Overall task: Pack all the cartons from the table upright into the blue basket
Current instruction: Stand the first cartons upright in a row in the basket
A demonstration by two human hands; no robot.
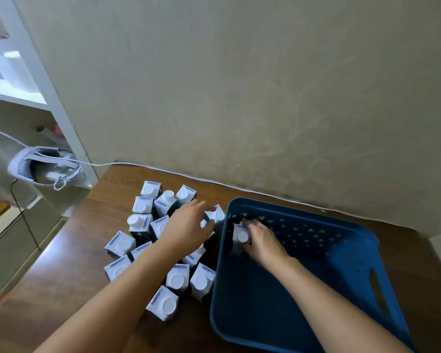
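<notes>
On the table (61, 263) a crowd of cartons (176, 278) stands upright left of the basket (367, 250). Further in, the right hand (261, 242) grips one carton (240, 236) upright in the basket's far-left corner. The left hand (189, 225), fingers loosely spread, reaches for another (216, 215); its forearm could topple close-packed neighbours.

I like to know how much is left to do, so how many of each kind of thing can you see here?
Cartons on the table: 14 in sight (the left arm may hide more)
Carton in the basket: 1
Blue basket: 1
White headset: 1
Total: 17
</notes>
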